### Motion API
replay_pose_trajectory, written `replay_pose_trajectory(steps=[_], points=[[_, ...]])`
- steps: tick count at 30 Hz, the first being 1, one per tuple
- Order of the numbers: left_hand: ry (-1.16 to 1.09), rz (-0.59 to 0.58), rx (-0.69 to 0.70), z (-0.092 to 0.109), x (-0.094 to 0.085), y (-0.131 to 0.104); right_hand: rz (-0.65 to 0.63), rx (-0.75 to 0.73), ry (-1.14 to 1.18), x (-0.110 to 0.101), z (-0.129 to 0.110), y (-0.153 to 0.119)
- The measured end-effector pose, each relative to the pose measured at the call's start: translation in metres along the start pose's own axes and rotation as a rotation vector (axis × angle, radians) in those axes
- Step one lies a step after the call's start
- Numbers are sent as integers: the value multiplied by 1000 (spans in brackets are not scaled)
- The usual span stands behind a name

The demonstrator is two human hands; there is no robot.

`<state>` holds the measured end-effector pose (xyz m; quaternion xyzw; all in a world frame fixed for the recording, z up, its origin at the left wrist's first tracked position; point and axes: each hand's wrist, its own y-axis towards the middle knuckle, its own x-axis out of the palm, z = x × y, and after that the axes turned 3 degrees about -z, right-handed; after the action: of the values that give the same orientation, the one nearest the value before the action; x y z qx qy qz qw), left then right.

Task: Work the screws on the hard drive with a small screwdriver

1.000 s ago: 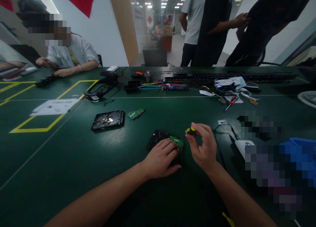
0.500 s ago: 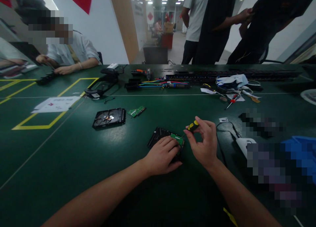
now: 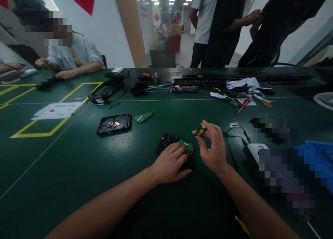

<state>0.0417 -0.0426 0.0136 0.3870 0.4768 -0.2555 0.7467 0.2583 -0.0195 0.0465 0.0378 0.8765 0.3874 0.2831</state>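
Observation:
A black hard drive (image 3: 163,142) lies on the green table in front of me, its green circuit board (image 3: 186,144) showing at the right side. My left hand (image 3: 173,162) rests over the near part of this drive, fingers curled on it and hiding much of it. Between the fingers and thumb of my right hand (image 3: 213,146) is a small black-and-yellow screwdriver (image 3: 201,130). Its thin shaft slants down toward the board's right edge; whether the tip touches a screw is too small to tell.
Further left lie a second hard drive (image 3: 114,124) and a loose green circuit board (image 3: 144,117). Cables, a drill (image 3: 155,78) and a red screwdriver (image 3: 242,106) lie toward the back. A blue bin (image 3: 312,152) stands right. A person (image 3: 80,55) works at the far left.
The screwdriver handle has tilted more upright, and my right hand has shifted slightly. My left hand stays on the hard drive. The whole view has moved a little.

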Motion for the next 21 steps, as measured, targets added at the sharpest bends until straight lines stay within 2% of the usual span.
replay_pose_trajectory(steps=[4,8,16,21], points=[[-7,8,5,-2,1,-1,67,-51,-146,-2,0,1],[-7,10,13,-2,2,-1,111,-86,-174,-1,0,2],[0,-2,13,-1,-1,1,59,-38,-174,3,-2,0],[6,2,22,-3,2,0,86,-60,-178,4,-4,-1]])
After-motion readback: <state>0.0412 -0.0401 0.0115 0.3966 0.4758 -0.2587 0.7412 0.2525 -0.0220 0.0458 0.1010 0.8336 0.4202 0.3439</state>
